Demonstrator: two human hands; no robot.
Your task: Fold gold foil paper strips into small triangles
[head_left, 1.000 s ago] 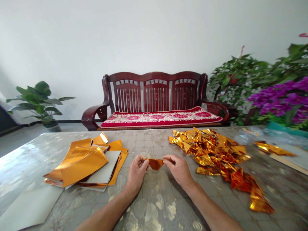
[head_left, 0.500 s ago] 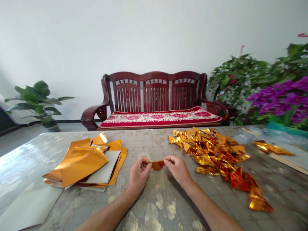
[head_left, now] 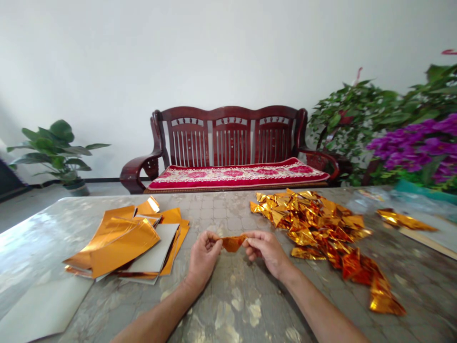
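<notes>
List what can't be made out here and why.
All in the head view:
Both ends of the small foil piece: covered by the left hand and right hand.
The count in the foil heap: pieces overlap.
Lower sheets of the paper stack: under the top ones.
The rest of the purple flowers: cut off by the right edge.

The person's left forearm [head_left: 162, 313] and right forearm [head_left: 316, 306], both bare, slant inward; the left hand [head_left: 204, 256] and right hand [head_left: 267, 252] face each other, apart, each pinching with thumb and forefinger, the other fingers curled
</notes>
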